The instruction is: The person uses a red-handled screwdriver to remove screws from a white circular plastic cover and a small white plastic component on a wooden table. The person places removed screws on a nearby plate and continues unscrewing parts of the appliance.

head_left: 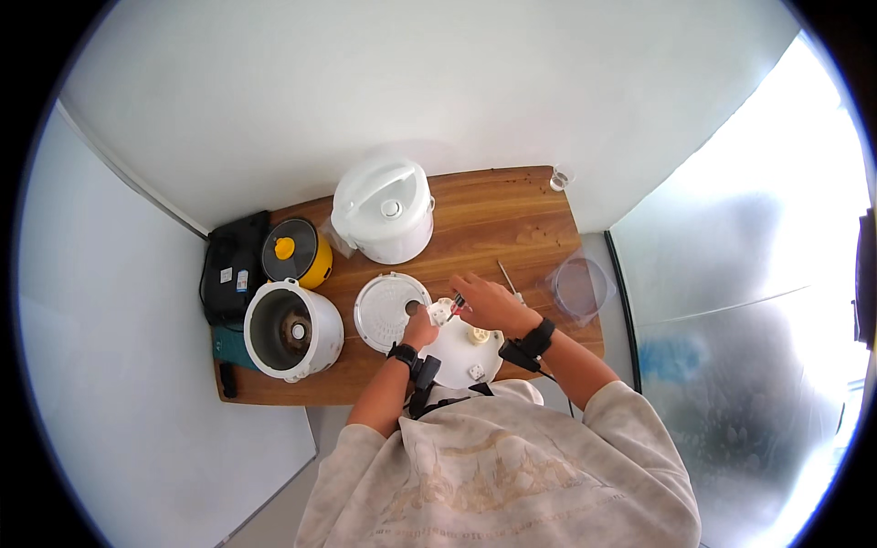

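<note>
My left hand (420,328) is closed on a small white plastic part (439,313), over the gap between two round pieces. Just right of it, my right hand (494,305) grips a short screwdriver (459,301) with a dark and red handle, angled down toward that part; whether the tip touches it is too small to tell. Below both hands lies a white rice cooker lid (446,356), bearing a cream round fitting (478,336) and another small white piece (476,372). At the left hand's far side sits a round, ridged white disc (370,315).
A closed white rice cooker (384,215) stands at the back. An open white cooker body (320,333), a yellow pot (315,265) and a black case (228,283) crowd the left. A thin rod (505,271), clear round container (580,288) and small cup (558,183) are right.
</note>
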A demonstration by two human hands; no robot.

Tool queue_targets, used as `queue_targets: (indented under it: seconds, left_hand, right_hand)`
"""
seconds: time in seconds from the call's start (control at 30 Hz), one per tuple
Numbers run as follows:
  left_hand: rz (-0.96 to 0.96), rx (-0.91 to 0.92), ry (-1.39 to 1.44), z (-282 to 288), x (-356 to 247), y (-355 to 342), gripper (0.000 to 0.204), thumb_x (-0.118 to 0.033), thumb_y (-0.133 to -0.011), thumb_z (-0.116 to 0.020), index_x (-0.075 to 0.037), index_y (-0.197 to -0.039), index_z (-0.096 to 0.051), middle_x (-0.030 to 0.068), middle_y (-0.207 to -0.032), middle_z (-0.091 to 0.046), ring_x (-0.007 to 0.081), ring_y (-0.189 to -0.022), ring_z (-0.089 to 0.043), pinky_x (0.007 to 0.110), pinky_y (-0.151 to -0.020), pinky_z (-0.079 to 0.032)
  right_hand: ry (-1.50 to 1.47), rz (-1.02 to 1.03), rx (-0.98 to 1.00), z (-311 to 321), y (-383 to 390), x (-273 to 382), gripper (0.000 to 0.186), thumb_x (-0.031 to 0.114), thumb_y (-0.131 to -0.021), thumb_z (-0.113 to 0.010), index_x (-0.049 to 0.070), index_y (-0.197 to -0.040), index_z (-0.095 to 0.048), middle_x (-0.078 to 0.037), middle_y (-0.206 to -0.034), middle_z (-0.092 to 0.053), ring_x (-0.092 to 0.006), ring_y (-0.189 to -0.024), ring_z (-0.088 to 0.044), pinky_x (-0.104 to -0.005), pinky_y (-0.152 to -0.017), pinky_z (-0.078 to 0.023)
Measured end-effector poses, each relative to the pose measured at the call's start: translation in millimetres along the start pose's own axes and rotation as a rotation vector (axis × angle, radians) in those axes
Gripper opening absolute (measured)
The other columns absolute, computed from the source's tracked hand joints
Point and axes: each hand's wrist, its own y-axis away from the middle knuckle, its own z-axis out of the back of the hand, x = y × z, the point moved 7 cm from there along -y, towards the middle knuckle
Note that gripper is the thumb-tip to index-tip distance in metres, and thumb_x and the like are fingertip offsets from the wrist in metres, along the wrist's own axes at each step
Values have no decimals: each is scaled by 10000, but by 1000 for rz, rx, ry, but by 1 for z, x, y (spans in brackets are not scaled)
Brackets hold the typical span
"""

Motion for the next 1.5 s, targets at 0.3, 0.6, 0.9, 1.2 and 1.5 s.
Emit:
queue_targets:
  seconds: [0.3,0.6,0.9,1.2,1.5]
  left_hand:
    - [18,10,-12,2,0,3,510,-173,-760,-681,35,-1141,-413,322,-1045,-623,463,-1003,-611,505,-848,-501]
    - [31,-2,-12,0,6,2,529,-187,-756,-697,34,-1148,-418,319,-1050,-623,462,-1004,-611,499,-854,-504]
    - [32,28,-43,6,-8,9,558,-207,-756,-700,34,-1173,-418,316,-1066,-621,456,-1013,-610,493,-865,-504]
    - [29,29,-56,6,-3,8,592,-213,-757,-707,47,-1200,-413,321,-1073,-620,452,-1022,-612,485,-865,-506]
    - [53,19,-35,9,-6,11,566,-222,-751,-712,34,-1164,-422,324,-1071,-619,454,-1018,-613,490,-864,-505]
  right_hand:
    - [-24,-53,32,2,1,1,337,86,-756,-616,78,-1067,-488,-169,-1032,-566,-406,-917,-595,-486,-746,-493]
    - [-43,-59,46,4,2,7,340,82,-759,-615,77,-1075,-489,-172,-1047,-565,-411,-926,-594,-493,-753,-492]
    - [-4,14,-6,-2,3,-1,324,125,-789,-609,70,-1085,-488,-206,-1022,-580,-424,-885,-620,-505,-733,-516]
    - [-34,7,-6,-1,4,1,325,126,-793,-607,77,-1092,-490,-204,-1018,-578,-420,-889,-618,-503,-738,-513]
    - [-33,-28,14,-1,4,0,337,85,-762,-600,77,-1082,-494,-183,-1037,-573,-404,-924,-604,-486,-753,-509]
